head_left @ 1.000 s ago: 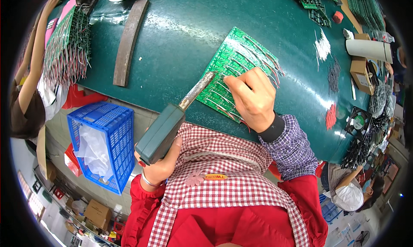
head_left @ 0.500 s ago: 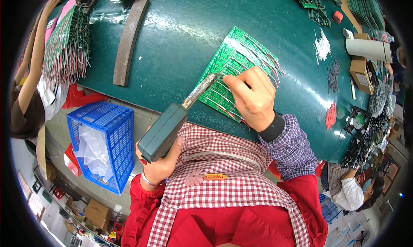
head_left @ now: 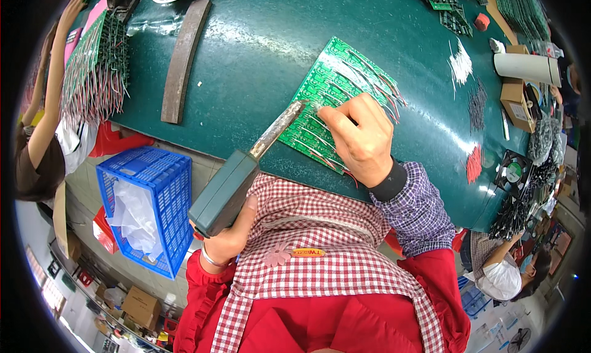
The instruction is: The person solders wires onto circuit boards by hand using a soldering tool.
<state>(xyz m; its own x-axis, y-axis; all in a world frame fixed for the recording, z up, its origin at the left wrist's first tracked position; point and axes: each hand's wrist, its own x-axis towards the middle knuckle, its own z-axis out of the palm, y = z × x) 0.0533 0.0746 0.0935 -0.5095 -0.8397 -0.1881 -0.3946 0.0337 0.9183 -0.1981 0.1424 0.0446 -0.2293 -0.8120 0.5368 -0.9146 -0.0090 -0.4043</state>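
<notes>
My left hand (head_left: 229,239) is wrapped round the dark green body of a soldering gun (head_left: 226,190). Its long metal barrel slants up to the right, and the tip meets or hovers over a green circuit board panel (head_left: 308,131); contact cannot be made out. Rows of thin white, red and black wires lie across the panel. Over the panel's right half, my right hand (head_left: 360,140) is closed in a pinch, thumb and forefinger just right of the iron's tip. What sits between those fingertips is too small to make out.
A brown bar (head_left: 184,60) lies left on the green table (head_left: 246,64). At right are bundles of white wires (head_left: 460,64), black wires (head_left: 477,107) and red wires (head_left: 473,164), plus a small fan (head_left: 512,170). A blue crate (head_left: 148,199) stands below the left edge. Co-workers sit at both sides.
The soldering gun has shifted a little left and down with my left hand, its tip now slightly farther from my right fingertips. My right hand and the panel have barely moved.
</notes>
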